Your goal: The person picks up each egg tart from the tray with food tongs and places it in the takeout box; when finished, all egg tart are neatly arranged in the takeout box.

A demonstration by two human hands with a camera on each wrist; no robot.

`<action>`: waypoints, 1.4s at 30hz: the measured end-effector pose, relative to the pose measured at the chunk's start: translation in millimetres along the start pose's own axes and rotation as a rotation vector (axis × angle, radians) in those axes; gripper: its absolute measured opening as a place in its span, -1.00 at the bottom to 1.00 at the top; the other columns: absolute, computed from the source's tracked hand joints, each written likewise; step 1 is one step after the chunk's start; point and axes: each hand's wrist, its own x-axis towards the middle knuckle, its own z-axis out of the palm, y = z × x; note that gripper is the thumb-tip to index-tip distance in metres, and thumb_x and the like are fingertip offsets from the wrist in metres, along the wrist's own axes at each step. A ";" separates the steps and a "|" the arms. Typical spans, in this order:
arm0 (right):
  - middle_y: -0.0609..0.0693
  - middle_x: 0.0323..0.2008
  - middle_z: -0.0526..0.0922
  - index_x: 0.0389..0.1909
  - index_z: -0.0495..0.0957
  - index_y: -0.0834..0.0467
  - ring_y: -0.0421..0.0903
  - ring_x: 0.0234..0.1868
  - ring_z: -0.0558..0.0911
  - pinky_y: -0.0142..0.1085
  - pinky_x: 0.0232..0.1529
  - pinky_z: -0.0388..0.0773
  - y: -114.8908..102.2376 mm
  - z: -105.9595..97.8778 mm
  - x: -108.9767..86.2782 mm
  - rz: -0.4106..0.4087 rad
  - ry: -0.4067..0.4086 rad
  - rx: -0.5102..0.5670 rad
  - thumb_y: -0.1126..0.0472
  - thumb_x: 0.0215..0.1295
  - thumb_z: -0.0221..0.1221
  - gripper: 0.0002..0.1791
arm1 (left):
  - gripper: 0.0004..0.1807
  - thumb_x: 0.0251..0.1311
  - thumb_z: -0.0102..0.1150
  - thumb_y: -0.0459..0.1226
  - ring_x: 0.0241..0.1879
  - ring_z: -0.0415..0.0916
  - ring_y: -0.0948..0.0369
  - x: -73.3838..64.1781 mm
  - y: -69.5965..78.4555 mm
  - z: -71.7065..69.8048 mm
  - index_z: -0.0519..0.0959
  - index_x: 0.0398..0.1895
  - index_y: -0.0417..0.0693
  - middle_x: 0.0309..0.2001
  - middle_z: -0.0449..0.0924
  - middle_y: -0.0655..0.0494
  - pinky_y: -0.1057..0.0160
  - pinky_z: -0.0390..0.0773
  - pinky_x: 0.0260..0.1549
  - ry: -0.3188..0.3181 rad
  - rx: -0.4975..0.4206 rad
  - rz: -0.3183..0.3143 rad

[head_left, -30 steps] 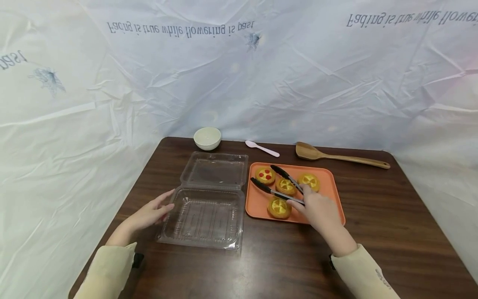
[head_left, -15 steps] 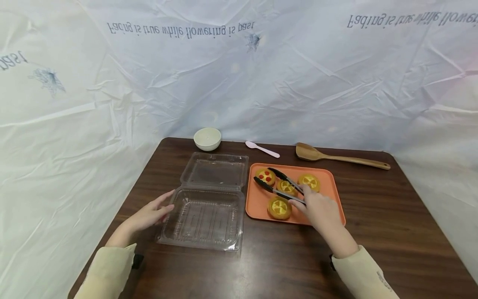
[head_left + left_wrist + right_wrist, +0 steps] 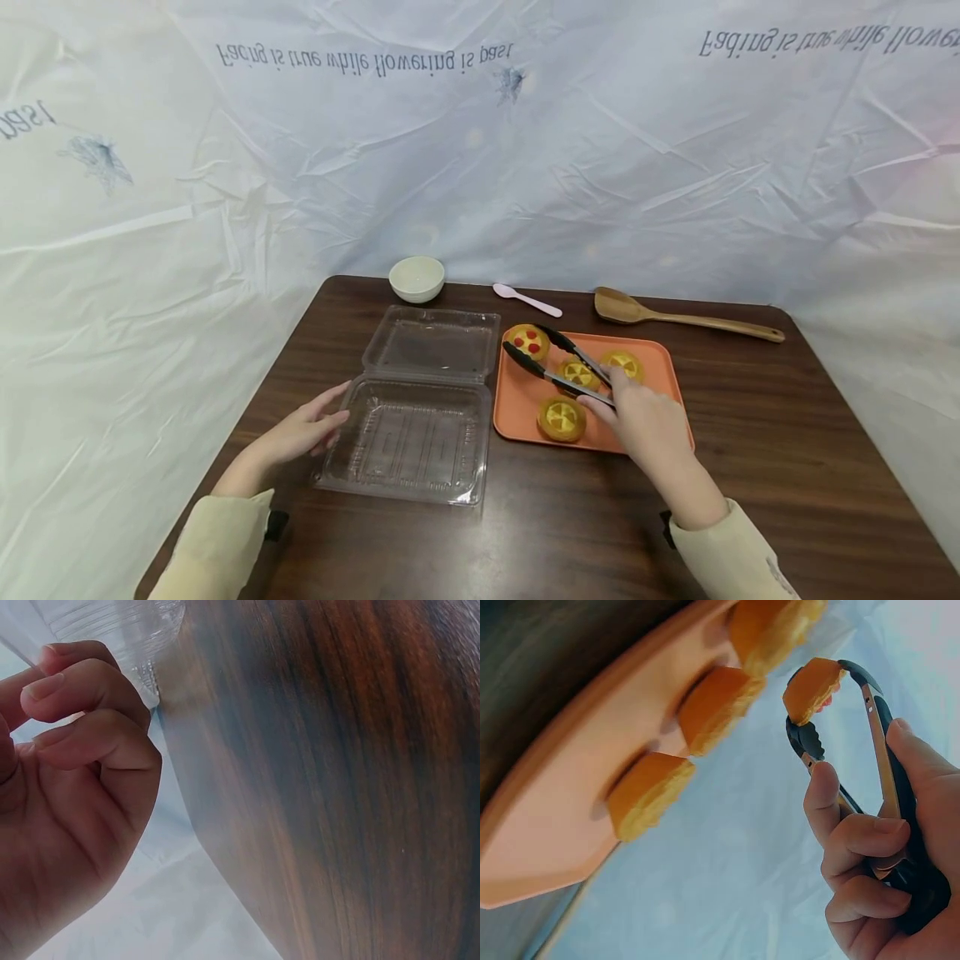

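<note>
My right hand (image 3: 648, 421) grips black-tipped metal tongs (image 3: 577, 387). Their tips clasp an egg tart (image 3: 812, 690) with red pieces on top, which is raised off the orange tray (image 3: 517, 425), as the right wrist view shows. Three yellow-topped tarts, among them the front tart (image 3: 562, 418), sit on that tray. At the left edge of an opened clear plastic container (image 3: 412, 442), my left hand (image 3: 296, 429) holds the rim between thumb and fingers. Its fingers (image 3: 97, 742) are bent in the left wrist view, with part of the container behind them.
The container's lid (image 3: 432, 342) lies folded back behind its base. Along the table's far edge are a pale bowl (image 3: 416, 279), a pink spoon (image 3: 527, 300) and a wooden spatula (image 3: 686, 317). A white printed sheet (image 3: 465, 167) hangs behind.
The tongs' tips have come around the red-topped tart and lifted it slightly up and left off the tray. My left hand and the container have stayed put.
</note>
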 end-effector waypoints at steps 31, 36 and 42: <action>-0.21 -0.63 0.38 0.01 0.52 0.10 -0.27 -0.76 0.29 -0.39 -0.83 0.07 -82.4 10.2 -12.9 -0.293 0.096 0.002 -0.32 -0.01 0.32 -0.29 | -0.34 0.49 -0.13 -0.19 -0.72 0.31 0.21 0.6 1.3 2.5 -0.10 0.51 -0.16 -0.59 0.40 0.00 0.29 0.33 -0.75 0.002 0.037 -0.029; -0.16 -0.55 0.52 0.06 0.50 0.12 -0.26 -0.77 0.34 -0.39 -0.81 0.10 -92.3 20.6 -11.8 -0.348 0.082 -0.003 -0.32 0.01 0.29 -0.27 | -0.34 0.49 -0.12 -0.19 -0.72 0.31 0.21 0.0 0.7 2.6 -0.10 0.50 -0.19 -0.59 0.41 0.01 0.30 0.33 -0.75 0.001 0.036 -0.034; -0.08 -0.43 0.64 0.10 0.50 0.11 -0.26 -0.77 0.34 -0.38 -0.82 0.07 -103.3 28.8 -10.6 -0.378 0.050 -0.019 -0.36 0.07 0.22 -0.26 | -0.33 0.48 -0.10 -0.18 -0.73 0.32 0.22 -0.6 0.9 1.5 -0.09 0.50 -0.19 -0.60 0.41 0.02 0.30 0.33 -0.76 0.013 0.032 -0.048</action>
